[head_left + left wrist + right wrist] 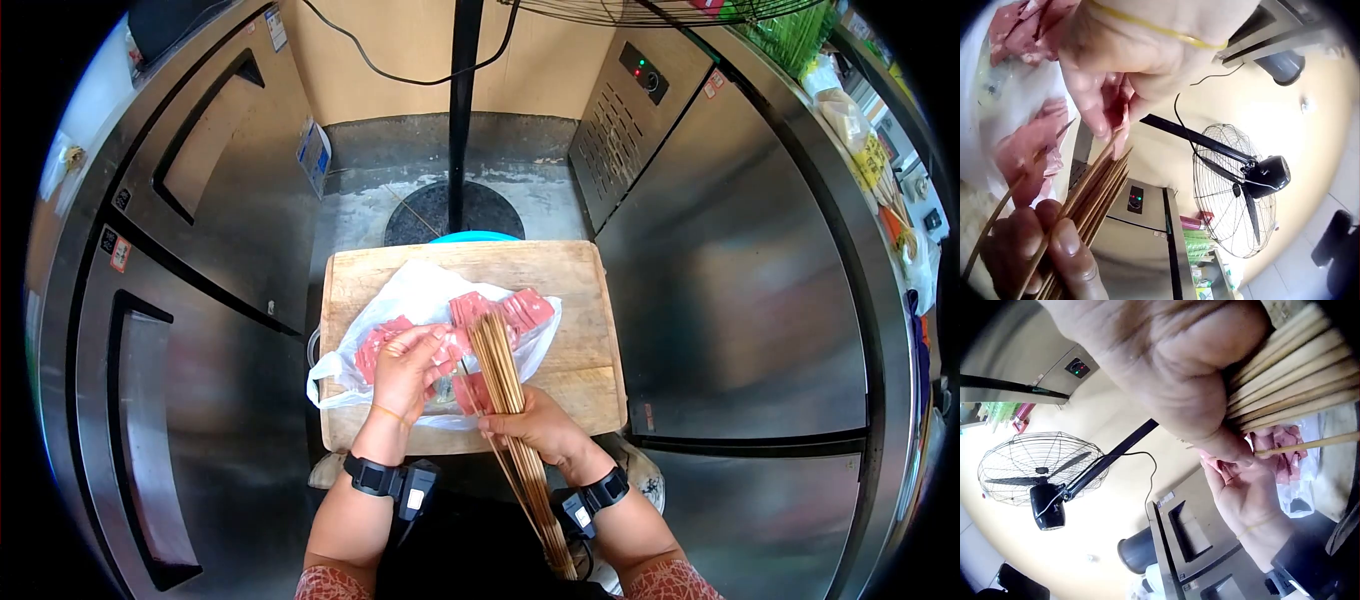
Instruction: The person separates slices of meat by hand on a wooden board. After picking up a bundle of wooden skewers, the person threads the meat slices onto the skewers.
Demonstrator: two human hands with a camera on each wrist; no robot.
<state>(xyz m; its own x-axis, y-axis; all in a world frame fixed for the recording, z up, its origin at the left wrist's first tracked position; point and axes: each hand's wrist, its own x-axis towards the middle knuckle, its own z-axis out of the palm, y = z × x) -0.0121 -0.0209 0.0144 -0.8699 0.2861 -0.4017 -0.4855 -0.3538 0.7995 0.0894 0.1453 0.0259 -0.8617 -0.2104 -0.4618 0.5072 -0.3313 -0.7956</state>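
My left hand (398,372), with a thin yellow band at its wrist, pinches a thin slice of raw meat (453,346) between thumb and fingers. My right hand (545,425) grips a thick bundle of wooden skewers (503,375), tips toward the far side. In the left wrist view, one skewer stands apart from the bundle and runs through a folded meat slice (1025,153). The left fingertips are right at the tips of the bundle there. Under both hands lies a white plastic bag (405,290) with piles of sliced meat (530,308) on it.
A wooden board (590,340) carries the bag. Stainless steel cabinets (740,260) stand close on both sides. Behind the board rises a black pole (460,130) on a round base, belonging to a wire-caged fan (1235,190). A blue rim (478,237) shows behind the board.
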